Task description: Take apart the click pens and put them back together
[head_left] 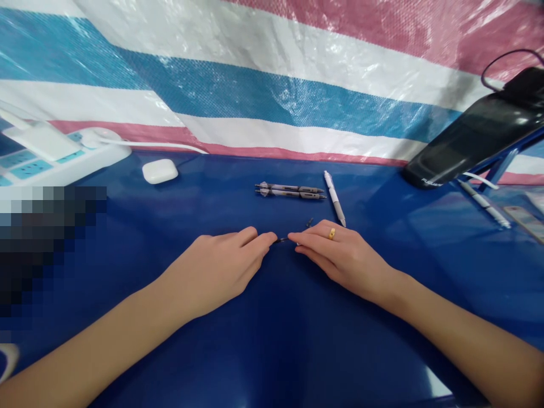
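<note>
The left hand [212, 272] and right hand [344, 260] sit close together on the blue table [191, 195], either side of a small dark pen part [280, 239]; whether they grip it, I cannot tell. Beyond that part lie two clear pens [289, 191], a white pen [335, 198] and a tiny dark piece [309, 222].

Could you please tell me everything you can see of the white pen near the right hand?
The white pen has a plastic-looking barrel and a grey lower section tapering towards the right hand. It lies diagonally on the glossy blue surface, apart from the two darker pens on its left. Whether its end touches the hand cannot be told.
</note>
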Available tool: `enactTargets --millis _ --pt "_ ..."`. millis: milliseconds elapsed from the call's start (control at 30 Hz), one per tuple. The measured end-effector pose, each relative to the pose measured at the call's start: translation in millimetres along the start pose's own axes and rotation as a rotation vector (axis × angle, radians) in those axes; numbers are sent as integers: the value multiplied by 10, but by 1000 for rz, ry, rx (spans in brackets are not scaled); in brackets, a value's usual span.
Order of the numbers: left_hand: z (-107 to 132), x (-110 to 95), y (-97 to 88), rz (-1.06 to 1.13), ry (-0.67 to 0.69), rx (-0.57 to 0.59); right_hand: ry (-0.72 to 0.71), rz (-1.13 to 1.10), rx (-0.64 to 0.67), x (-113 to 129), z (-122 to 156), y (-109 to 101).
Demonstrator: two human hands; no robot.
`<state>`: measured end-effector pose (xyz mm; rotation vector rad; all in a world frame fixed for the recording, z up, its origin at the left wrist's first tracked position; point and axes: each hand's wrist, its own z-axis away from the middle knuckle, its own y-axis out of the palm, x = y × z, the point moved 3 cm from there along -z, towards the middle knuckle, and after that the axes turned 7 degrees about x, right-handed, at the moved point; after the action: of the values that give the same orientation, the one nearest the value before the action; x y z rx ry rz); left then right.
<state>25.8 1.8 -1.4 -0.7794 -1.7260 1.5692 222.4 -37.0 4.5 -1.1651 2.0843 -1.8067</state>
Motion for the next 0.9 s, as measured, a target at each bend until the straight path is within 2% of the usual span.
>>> enactTargets --millis 100,233,533,767,900 --pt "-11 -7 7 16 7 2 29 42 -40 -24 6 -15" --pt "1 -22 3 35 29 -15 65 66 -15 -50 2 -9" --pt "8 -52 -29 72 94 -44 -28 -43 31 7 2 4" --pt "7 -45 -17 63 100 -67 -55 -121 50 10 6 2" --pt "12 -54 -1 70 120 -57 -46 -93 37 36 -5 -24"
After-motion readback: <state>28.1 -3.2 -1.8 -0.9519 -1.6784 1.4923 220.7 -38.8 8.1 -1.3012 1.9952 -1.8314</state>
